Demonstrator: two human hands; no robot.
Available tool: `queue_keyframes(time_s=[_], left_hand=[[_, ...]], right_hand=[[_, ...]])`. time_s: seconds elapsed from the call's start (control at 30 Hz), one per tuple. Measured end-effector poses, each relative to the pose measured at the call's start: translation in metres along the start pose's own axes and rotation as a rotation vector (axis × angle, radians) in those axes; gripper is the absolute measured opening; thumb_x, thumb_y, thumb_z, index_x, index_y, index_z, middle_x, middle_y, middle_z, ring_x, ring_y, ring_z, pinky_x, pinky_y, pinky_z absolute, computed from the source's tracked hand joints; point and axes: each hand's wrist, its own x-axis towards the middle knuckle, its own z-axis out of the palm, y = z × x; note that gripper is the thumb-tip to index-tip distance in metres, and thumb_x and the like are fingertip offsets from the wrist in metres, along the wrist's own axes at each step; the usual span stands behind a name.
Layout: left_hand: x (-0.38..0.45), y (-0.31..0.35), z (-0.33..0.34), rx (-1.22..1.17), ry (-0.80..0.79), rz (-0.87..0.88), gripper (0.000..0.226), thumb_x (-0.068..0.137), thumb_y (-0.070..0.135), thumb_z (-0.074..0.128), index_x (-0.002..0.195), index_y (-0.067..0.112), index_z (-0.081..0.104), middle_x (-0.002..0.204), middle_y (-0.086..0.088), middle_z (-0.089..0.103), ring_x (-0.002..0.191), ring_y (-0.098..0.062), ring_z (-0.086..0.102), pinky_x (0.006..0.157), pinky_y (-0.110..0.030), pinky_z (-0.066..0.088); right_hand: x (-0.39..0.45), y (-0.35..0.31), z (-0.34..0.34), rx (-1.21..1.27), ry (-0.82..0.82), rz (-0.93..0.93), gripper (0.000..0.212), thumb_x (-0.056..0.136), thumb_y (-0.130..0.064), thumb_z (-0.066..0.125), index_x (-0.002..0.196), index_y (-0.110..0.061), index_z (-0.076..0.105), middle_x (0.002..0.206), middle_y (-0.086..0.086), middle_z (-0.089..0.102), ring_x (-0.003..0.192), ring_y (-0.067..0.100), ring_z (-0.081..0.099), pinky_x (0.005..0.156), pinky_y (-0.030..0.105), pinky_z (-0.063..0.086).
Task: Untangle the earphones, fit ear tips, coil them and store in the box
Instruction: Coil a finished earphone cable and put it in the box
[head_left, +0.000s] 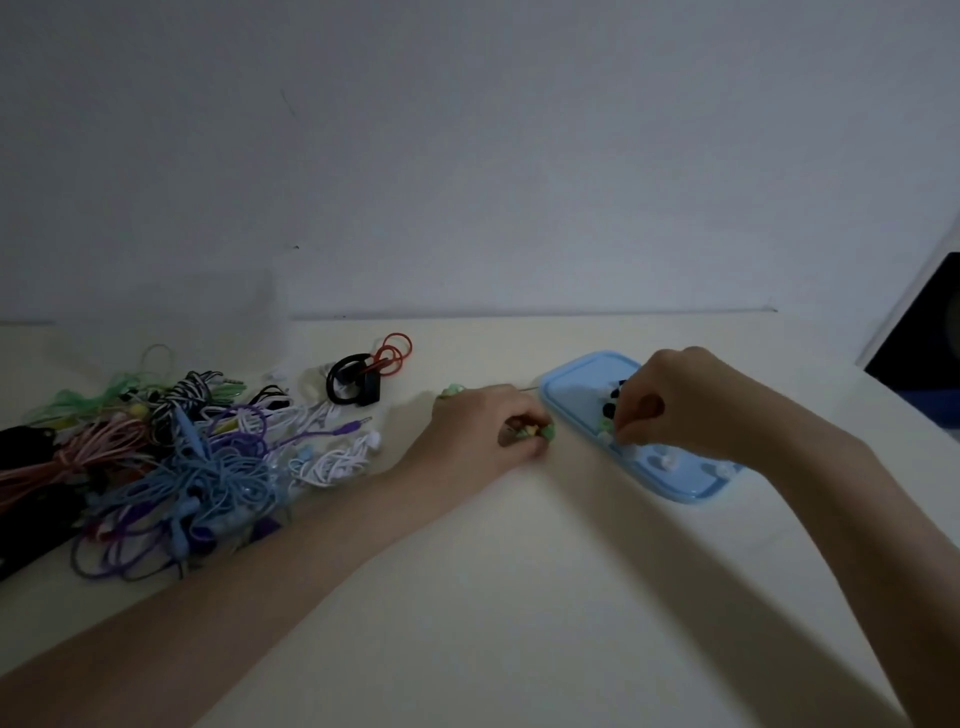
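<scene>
I see my left hand (485, 423) resting on the cream tabletop (519, 571), fingers curled closed around a small green earphone (540, 431); a bit of its green cable (451, 391) shows just beyond the knuckles; the earbud end pokes out between thumb and fingertips, pointing toward the tray on the right.

My right hand (675, 405) hovers over a shallow light-blue plastic tray (691, 486), thumb and forefinger pinched together on something small and pale green at the tray's near-left part; it is too small and blurred for me to say whether it is an ear tip.

Inside the tray lie small loose ear tips: black ones (608, 410) beside my right fingers, white ones (667, 461) toward the tray's near end; I cannot count them.

Far left on the table sits a large tangled heap of earphone cables (182, 467) in light blue, purple, white, pink, green and black-and-white stripes; it touches my left forearm. Behind the heap, well apart from the hands, lies a black and red coiled earphone set (371, 371).

No box can be made out with any certainty.
</scene>
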Motion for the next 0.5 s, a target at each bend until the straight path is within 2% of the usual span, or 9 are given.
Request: queue_keyframes(time_s=[0.13, 0.2, 0.27, 0.3, 0.4, 0.5], left_hand=[[-0.001, -0.001, 0.002, 0.024, 0.024, 0.046, 0.013, 0.082, 0.018, 0.068, 0.094, 0.019, 0.07, 0.091, 0.007, 0.062, 0.074, 0.008, 0.049, 0.073, -0.02, 0.038], [0.003, -0.002, 0.003, 0.054, 0.036, 0.062, 0.013, 0.082, 0.018, 0.067, 0.095, 0.02, 0.069, 0.096, 0.006, 0.061, 0.078, 0.005, 0.05, 0.075, -0.027, 0.041], [0.005, -0.001, 0.004, 0.068, 0.036, 0.059, 0.014, 0.084, 0.017, 0.065, 0.097, 0.021, 0.068, 0.101, 0.007, 0.06, 0.087, -0.004, 0.055, 0.08, -0.03, 0.044], [0.006, 0.0, 0.004, 0.077, 0.036, 0.061, 0.015, 0.084, 0.017, 0.065, 0.098, 0.02, 0.068, 0.103, 0.008, 0.06, 0.09, -0.007, 0.055, 0.08, -0.027, 0.044], [0.007, 0.002, 0.005, 0.118, 0.029, 0.105, 0.015, 0.086, 0.013, 0.061, 0.1, 0.016, 0.065, 0.114, 0.006, 0.062, 0.101, -0.01, 0.051, 0.082, -0.017, 0.039], [0.012, 0.006, 0.012, 0.21, -0.061, 0.178, 0.015, 0.092, 0.016, 0.053, 0.106, 0.016, 0.059, 0.122, 0.006, 0.06, 0.114, -0.011, 0.049, 0.098, -0.028, 0.033]], right_hand=[[-0.003, 0.012, -0.012, 0.019, 0.123, 0.067, 0.006, 0.079, -0.019, 0.072, 0.076, -0.021, 0.068, 0.072, -0.008, 0.062, 0.073, 0.01, 0.059, 0.064, 0.019, 0.045], [-0.003, 0.023, -0.012, -0.016, 0.159, 0.15, 0.011, 0.08, -0.026, 0.071, 0.089, -0.019, 0.068, 0.088, -0.003, 0.063, 0.083, 0.016, 0.058, 0.072, 0.027, 0.042], [0.001, 0.031, -0.002, -0.077, 0.077, 0.247, 0.026, 0.086, -0.031, 0.063, 0.108, -0.018, 0.062, 0.106, 0.002, 0.06, 0.095, 0.021, 0.055, 0.076, 0.028, 0.037], [0.003, 0.033, 0.005, -0.069, 0.05, 0.277, 0.029, 0.09, -0.031, 0.058, 0.116, -0.017, 0.058, 0.114, 0.005, 0.06, 0.101, 0.024, 0.054, 0.078, 0.029, 0.037], [0.009, 0.036, 0.013, 0.003, 0.043, 0.342, 0.034, 0.095, -0.016, 0.041, 0.129, -0.018, 0.047, 0.125, 0.01, 0.057, 0.111, 0.03, 0.051, 0.086, 0.034, 0.04], [0.012, 0.036, 0.009, 0.047, 0.023, 0.358, 0.045, 0.091, -0.003, 0.037, 0.133, -0.017, 0.042, 0.128, 0.009, 0.056, 0.115, 0.029, 0.049, 0.09, 0.035, 0.04]])
